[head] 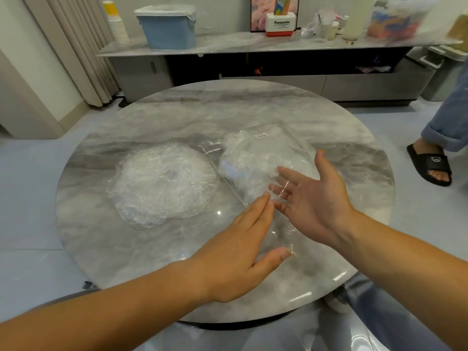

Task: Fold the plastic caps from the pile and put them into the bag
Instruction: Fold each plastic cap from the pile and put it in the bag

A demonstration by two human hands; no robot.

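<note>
A pile of crinkled clear plastic caps (162, 181) lies left of centre on the round marble table (126, 249). To its right lies a clear bag (253, 158) with a small white label, holding bunched white-clear caps. The bag's thin film reaches toward me, between my hands. My left hand (240, 249) is flat, fingers together and thumb apart, resting at the film's near edge. My right hand (311, 198) is spread palm-left; its fingertips show glints of film over them at the bag's near end. Neither hand grips anything I can make out.
Another person's leg and black sandal (430, 163) stand by the table's right side. Behind the table runs a low sideboard (228, 44) with a blue bin (168, 26), stacked paper cups (116, 24), a Panasonic box and bottles.
</note>
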